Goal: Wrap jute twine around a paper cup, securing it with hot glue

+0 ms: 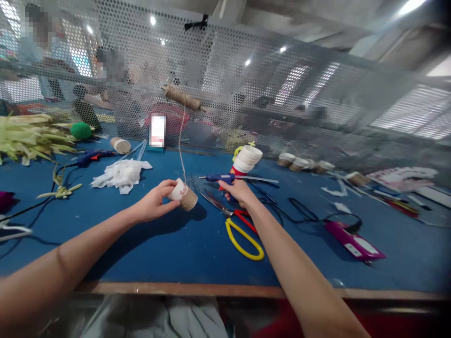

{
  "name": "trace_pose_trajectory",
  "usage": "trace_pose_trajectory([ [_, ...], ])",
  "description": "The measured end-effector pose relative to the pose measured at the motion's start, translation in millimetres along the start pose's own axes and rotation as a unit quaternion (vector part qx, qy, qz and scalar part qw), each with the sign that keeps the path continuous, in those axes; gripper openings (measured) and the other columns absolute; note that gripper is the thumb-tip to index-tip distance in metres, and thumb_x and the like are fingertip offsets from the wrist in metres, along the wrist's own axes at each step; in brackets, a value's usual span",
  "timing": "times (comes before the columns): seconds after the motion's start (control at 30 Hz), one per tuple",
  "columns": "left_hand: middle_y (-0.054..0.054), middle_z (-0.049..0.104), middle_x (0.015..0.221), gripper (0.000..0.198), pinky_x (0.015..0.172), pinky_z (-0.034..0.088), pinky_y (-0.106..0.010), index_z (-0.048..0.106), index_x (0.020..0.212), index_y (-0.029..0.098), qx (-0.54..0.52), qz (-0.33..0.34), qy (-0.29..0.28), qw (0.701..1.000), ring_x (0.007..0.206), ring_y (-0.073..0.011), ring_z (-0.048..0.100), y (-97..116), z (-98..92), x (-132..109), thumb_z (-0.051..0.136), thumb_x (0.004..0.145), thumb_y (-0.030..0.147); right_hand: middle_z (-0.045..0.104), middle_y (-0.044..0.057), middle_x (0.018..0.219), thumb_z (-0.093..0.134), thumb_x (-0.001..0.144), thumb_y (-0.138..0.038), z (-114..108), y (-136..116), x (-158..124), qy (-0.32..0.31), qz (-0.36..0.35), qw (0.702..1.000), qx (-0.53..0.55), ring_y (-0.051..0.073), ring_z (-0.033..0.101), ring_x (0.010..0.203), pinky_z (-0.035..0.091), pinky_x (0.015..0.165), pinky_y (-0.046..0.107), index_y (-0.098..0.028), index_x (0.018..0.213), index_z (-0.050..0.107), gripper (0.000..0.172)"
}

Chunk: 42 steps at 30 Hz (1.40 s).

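My left hand (155,202) is closed round a small paper cup (183,194), tilted above the blue table. The cup is white with a red pattern, and brown twine wraps its lower part. A strand of twine (181,141) runs from the cup up to a twine spool (183,97) on the mesh panel. In my right hand (237,192) is a blue hot glue gun (220,178), its nozzle pointing left towards the cup. A clear glue stick sticks out behind it. Large scissors (243,237) with yellow and red handles lie under my right wrist, blades open slightly.
Stacked white cups (248,157) stand behind the glue gun. Left are white scraps (123,173), another glue gun (93,157), a wrapped cup (120,145) and pale husks (28,136). A purple device (354,240) with a black cable lies right. People are behind the mesh panel (225,61).
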<state>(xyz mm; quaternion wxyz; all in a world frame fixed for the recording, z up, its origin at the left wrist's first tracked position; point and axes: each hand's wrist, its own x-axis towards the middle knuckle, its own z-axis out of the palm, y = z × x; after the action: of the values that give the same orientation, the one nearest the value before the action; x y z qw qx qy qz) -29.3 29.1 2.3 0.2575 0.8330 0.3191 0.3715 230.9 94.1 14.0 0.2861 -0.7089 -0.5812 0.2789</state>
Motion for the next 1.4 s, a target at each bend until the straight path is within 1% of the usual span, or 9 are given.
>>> trace_pose_trajectory([
  [0.2,-0.014,0.049,0.111,0.020,0.093,0.037,-0.035,0.056,0.091,0.012,0.021,-0.009,-0.010,1.000,0.105,-0.0216,0.048,-2,0.7,0,0.047,0.078,0.024,0.060,0.013,0.057,0.051,0.075,-0.039,7,8,22,0.036,-0.001,0.989,-0.142,0.023,0.060,0.065,0.043,0.059,0.030,-0.012,0.052,0.055,0.036],
  [0.37,-0.014,0.048,0.114,0.021,0.093,0.037,-0.034,0.056,0.092,0.012,0.027,-0.008,-0.019,0.999,0.107,-0.0214,0.047,-2,0.7,-1,0.048,0.078,0.025,0.059,0.028,0.091,0.054,0.073,-0.036,7,-5,17,0.072,-0.022,0.975,-0.210,0.038,0.052,0.096,0.038,0.074,0.042,-0.004,0.070,0.063,0.033],
  [0.43,-0.014,0.048,0.114,0.022,0.093,0.037,-0.034,0.056,0.093,0.012,0.025,-0.004,-0.022,0.999,0.107,-0.0211,0.047,-1,0.6,-1,0.048,0.078,0.026,0.058,0.027,0.097,0.053,0.075,-0.038,9,-16,7,0.066,-0.050,0.974,-0.209,0.037,0.050,0.100,0.036,0.077,0.042,-0.005,0.075,0.064,0.035],
  [0.57,-0.013,0.049,0.113,0.021,0.094,0.036,-0.032,0.056,0.093,0.012,0.020,0.007,-0.029,0.999,0.107,-0.0204,0.047,2,1.4,-2,0.048,0.078,0.026,0.065,0.009,0.089,0.037,0.080,-0.054,23,-45,-19,-0.056,-0.148,0.980,-0.122,0.020,0.057,0.085,0.041,0.073,0.029,-0.018,0.077,0.066,0.046],
  [0.63,-0.013,0.049,0.113,0.021,0.094,0.036,-0.032,0.056,0.092,0.012,0.015,0.007,-0.033,0.999,0.106,-0.0200,0.048,3,1.9,-2,0.048,0.078,0.025,0.064,0.007,0.093,0.038,0.079,-0.053,34,-57,-30,-0.183,-0.191,0.962,0.072,0.017,0.057,0.084,0.041,0.072,0.028,-0.018,0.083,0.065,0.044],
  [0.7,-0.012,0.049,0.113,0.021,0.094,0.036,-0.031,0.055,0.092,0.012,0.007,0.006,-0.038,0.999,0.105,-0.0196,0.048,4,2.2,-2,0.049,0.078,0.025,0.064,0.006,0.086,0.052,0.073,-0.047,43,-64,-38,-0.221,-0.197,0.935,0.196,0.015,0.056,0.078,0.041,0.072,0.028,-0.017,0.078,0.064,0.032],
  [0.9,-0.010,0.052,0.106,0.023,0.089,0.038,-0.030,0.054,0.094,0.012,-0.040,-0.045,-0.029,0.998,0.098,-0.0185,0.051,3,1.1,-1,0.050,0.078,0.028,0.059,0.000,0.070,0.066,0.061,-0.031,38,-63,-53,-0.142,-0.172,0.912,0.344,0.010,0.051,0.065,0.040,0.071,0.028,-0.017,0.066,0.059,0.016],
  [1.1,-0.007,0.056,0.090,0.027,0.075,0.042,-0.027,0.052,0.095,0.010,-0.089,-0.089,-0.027,0.992,0.082,-0.0158,0.052,2,3.6,-1,0.050,0.078,0.032,0.059,0.000,0.067,0.065,0.064,-0.036,31,-51,-66,-0.059,-0.188,0.923,0.330,0.011,0.051,0.065,0.040,0.069,0.029,-0.018,0.067,0.058,0.020],
  [1.4,-0.010,0.054,0.108,0.029,0.088,0.038,-0.028,0.053,0.101,0.012,-0.098,-0.058,-0.053,0.992,0.098,-0.0185,0.051,10,5.8,-2,0.053,0.077,0.028,0.059,0.001,0.068,0.062,0.066,-0.036,40,-46,-67,-0.031,-0.200,0.931,0.304,0.012,0.052,0.064,0.041,0.067,0.029,-0.017,0.069,0.057,0.020],
])
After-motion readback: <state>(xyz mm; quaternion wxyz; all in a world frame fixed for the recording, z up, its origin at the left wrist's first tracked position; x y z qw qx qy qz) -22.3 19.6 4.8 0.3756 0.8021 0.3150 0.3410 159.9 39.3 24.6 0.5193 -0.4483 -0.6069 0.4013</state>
